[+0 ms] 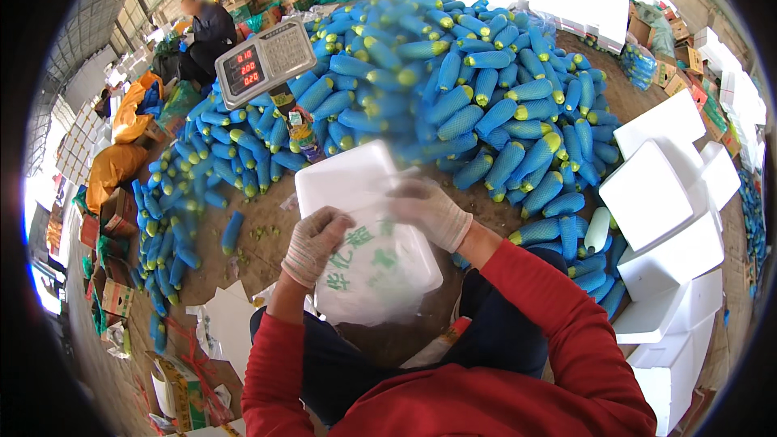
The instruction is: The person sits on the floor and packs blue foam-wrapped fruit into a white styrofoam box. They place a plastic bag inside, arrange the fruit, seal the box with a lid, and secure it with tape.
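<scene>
A thin, clear plastic bag [379, 273] with green printing hangs between my gloved hands, over a white foam box or lid [340, 179]. My left hand [318, 240] pinches the bag's upper left edge between thumb and fingers. At the bag's upper right is my right hand [428, 209], blurred by motion; whether its fingers grip the plastic cannot be told. Beyond the foam piece spreads a large heap of green vegetables in blue foam net sleeves [461, 121], possibly zucchini. A digital scale [267, 60] with lit red digits stands on a post in front of the heap.
White foam boxes [674, 255] are stacked at the right, beside a pale green bottle-shaped thing [598, 230]. Orange sacks [115, 170] and cardboard cartons [118, 297] lie at the left. Another person [209, 33] sits at the far left. One sleeved vegetable [232, 232] lies apart on the floor.
</scene>
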`<state>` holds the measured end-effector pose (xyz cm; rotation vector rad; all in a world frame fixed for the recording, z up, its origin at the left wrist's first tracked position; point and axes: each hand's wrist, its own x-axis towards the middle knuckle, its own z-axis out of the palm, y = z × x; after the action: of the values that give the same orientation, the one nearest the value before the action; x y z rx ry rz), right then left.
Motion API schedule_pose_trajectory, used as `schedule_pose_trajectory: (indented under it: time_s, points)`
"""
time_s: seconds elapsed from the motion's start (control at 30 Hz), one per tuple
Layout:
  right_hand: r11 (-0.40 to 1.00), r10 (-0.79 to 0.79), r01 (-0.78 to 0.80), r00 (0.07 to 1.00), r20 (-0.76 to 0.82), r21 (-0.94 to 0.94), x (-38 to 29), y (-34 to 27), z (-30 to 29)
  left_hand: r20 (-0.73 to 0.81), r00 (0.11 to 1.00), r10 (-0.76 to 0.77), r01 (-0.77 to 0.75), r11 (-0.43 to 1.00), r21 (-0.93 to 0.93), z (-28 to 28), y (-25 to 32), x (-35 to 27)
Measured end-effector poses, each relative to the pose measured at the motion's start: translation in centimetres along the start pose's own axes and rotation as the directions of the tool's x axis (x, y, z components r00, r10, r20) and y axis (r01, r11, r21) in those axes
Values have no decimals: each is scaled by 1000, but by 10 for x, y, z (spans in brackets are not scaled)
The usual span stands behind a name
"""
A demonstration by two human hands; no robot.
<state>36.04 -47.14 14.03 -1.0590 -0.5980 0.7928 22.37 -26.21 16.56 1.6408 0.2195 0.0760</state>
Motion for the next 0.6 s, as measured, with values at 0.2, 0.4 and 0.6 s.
schedule_pose_trajectory:
  time_s: [0.2,0.4,0.6]
  points:
    - [951,67,-70,998,-21,-300,4,6,14,133,984,-117,127,989,-70,0,-9,-2]
    - [791,-163,79,983,-85,-607,-3,7,12,-44,995,-94,94,996,-9,16,-15,9]
    - [719,-337,256,941,-3,-646,-3,18,6,-168,951,-261,244,963,-117,26,-27,4]
